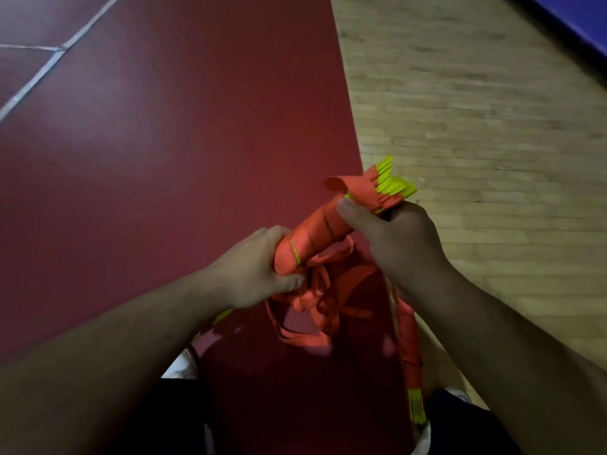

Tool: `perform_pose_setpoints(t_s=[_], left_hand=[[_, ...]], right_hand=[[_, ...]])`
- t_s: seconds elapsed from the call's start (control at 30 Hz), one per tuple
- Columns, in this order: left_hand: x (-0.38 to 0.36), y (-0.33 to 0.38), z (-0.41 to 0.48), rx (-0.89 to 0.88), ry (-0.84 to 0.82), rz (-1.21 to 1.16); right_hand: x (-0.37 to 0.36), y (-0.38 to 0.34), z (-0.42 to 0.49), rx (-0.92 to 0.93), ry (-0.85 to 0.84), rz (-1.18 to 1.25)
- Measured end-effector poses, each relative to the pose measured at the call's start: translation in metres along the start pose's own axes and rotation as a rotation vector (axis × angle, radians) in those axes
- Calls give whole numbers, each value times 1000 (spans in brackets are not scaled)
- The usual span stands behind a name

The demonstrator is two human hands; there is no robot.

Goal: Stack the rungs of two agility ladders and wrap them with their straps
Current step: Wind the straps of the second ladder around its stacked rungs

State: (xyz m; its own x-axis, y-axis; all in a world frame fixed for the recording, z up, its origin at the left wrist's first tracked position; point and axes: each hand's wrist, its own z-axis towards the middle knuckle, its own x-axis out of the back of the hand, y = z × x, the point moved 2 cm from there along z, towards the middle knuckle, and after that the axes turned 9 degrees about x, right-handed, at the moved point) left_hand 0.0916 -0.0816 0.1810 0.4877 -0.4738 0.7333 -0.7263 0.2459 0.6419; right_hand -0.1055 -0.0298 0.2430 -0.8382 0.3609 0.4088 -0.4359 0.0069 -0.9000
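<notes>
Dim light, dark red floor (164, 159) with white lines (49, 67), pale wood floor (476, 126)

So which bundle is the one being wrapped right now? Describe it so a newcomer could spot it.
Start where the red mat meets the wooden floor. Both hands hold a bundle of yellow-green rungs wound in orange strap there, left hand low, right hand high. The second bundle hangs lower under the right forearm, with neither hand gripping it.

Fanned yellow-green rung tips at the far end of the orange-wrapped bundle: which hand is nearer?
Right. The right hand grips just below the rung tips; the left hand holds the bundle's opposite end.
</notes>
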Motion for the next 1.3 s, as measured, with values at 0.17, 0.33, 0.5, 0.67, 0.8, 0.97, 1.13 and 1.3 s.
perform_pose_setpoints(t_s=[0.17, 0.33, 0.5, 0.67, 0.8, 0.97, 1.13, 1.3], left_hand=[[-2, 2, -3, -5, -172, -215], [-7, 5, -8, -18, -401, -471], [-4, 0, -8, -8, -386, -484], [-2, 0, -9, 9, -340, -495], [0, 4, -8, -37, -277, -494], [-1, 4, -5, -6, -198, -462], [-1, 6, -5, 2, -207, -433], [2, 6, -4, 108, -109, -452]], right_hand=[[0, -4, -2, 171, -219, 223], [4, -12, -4, 250, -441, 434], [12, -10, 3, 241, -412, 127], [20, -4, 10, 254, -357, -260], [21, 4, 9, 294, -306, -279], [19, 12, 11, 265, -318, -282], [12, 18, 8, 137, -324, -481], [14, 6, 11, 190, -227, -429]])
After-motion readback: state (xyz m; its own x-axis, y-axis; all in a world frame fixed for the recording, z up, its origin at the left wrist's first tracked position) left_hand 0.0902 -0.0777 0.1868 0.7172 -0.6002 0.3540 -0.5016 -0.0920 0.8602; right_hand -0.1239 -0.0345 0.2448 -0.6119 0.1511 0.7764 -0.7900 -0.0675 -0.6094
